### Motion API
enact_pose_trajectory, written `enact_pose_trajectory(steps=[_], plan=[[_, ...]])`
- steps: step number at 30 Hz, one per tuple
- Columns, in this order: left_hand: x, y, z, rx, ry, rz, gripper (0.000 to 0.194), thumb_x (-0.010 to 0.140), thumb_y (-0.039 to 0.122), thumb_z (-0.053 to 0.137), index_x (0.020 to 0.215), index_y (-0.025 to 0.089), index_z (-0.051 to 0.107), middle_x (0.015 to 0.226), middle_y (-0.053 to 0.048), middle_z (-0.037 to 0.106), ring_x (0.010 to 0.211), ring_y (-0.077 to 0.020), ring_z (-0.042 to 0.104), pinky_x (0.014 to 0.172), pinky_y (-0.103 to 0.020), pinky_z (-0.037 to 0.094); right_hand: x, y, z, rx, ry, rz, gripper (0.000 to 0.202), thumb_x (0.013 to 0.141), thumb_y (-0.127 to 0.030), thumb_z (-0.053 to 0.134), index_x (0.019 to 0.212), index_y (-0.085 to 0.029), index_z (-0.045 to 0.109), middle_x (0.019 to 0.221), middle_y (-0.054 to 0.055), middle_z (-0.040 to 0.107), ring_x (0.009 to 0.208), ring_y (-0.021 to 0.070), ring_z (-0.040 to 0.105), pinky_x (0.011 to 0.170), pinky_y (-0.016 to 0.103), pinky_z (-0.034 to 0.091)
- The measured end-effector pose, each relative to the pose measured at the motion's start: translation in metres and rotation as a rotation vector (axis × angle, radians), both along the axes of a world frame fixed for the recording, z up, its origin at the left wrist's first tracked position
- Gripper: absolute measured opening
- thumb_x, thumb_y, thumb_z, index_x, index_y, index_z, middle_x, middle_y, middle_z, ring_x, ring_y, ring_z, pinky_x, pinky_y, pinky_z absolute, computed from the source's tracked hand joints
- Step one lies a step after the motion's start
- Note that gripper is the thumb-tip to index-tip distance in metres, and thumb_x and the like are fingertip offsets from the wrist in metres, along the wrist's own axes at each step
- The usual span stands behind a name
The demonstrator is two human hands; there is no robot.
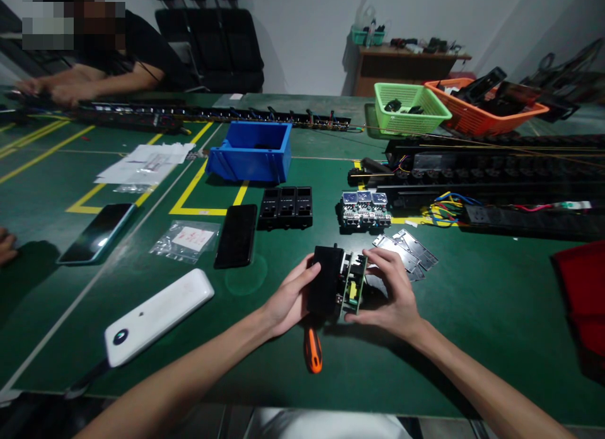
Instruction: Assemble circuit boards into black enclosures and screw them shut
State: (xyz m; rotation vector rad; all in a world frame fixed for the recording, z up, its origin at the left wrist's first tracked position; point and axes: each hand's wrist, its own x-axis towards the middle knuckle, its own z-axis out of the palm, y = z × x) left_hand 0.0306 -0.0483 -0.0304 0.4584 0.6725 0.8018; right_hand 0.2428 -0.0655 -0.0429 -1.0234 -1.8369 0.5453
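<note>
My left hand (292, 295) is closed round a black plastic housing (324, 280), its thumb on the near face. At the housing's right side, my right hand (393, 292) grips a green circuit board (353, 285) by its edges, thumb below and fingers above. The board stands partly out of the housing, with a yellow component facing right. Under my left hand an orange-handled screwdriver (312, 351) lies on the table, its tip hidden. Beyond my hands are a row of black housings (285, 208) and a board with displays (365, 210). Flat metal plates (407, 251) lie behind my right hand.
Phones (235, 235), a plastic bag (185, 240) and a white handheld device (158, 318) lie to the left. A blue bin (253, 165) stands further back. Long black strips with wires (524, 218), a green basket (411, 119) and an orange basket (486, 114) occupy the right. A person (118, 80) works at far left.
</note>
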Motion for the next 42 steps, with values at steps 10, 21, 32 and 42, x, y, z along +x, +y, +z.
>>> enact_pose_trajectory(steps=[10,21,32,42], plan=[[0.002,-0.001,-0.003,-0.010,-0.009,0.024,0.034,0.092,0.027,0.056,0.125,0.022,0.052,0.116,-0.010,0.067,0.102,-0.0225,0.067,0.083,-0.034,0.056,-0.002,0.000,-0.001,0.024,-0.038,0.011,0.102,0.056,-0.044,0.088,0.144,-0.026,0.040,0.125,0.012,0.043,0.111,0.0290,0.050,0.082,0.042,0.058],[0.004,0.000,-0.006,-0.270,-0.166,-0.103,0.042,0.096,0.035,0.046,0.122,0.007,0.061,0.109,-0.016,0.072,0.100,-0.0252,0.069,0.095,-0.038,0.050,-0.012,-0.010,0.007,-0.010,-0.181,-0.011,0.098,0.064,-0.037,0.080,0.148,-0.018,0.031,0.132,0.016,0.040,0.124,0.0348,0.042,0.102,0.055,0.043],[0.003,0.001,-0.008,-0.276,-0.207,-0.153,0.044,0.098,0.037,0.040,0.121,0.007,0.062,0.100,-0.015,0.075,0.092,-0.0246,0.071,0.096,-0.040,0.047,-0.011,-0.010,0.003,0.166,-0.109,0.015,0.102,0.059,-0.042,0.087,0.145,-0.019,0.037,0.130,0.016,0.050,0.119,0.0336,0.050,0.098,0.051,0.046],[0.006,-0.004,-0.008,-0.182,-0.151,-0.113,0.036,0.098,0.031,0.044,0.123,0.011,0.061,0.110,-0.015,0.071,0.102,-0.0248,0.068,0.095,-0.039,0.049,-0.014,-0.012,0.008,0.192,-0.195,0.034,0.102,0.064,-0.040,0.085,0.149,-0.021,0.032,0.130,0.016,0.048,0.117,0.0341,0.049,0.096,0.052,0.044]])
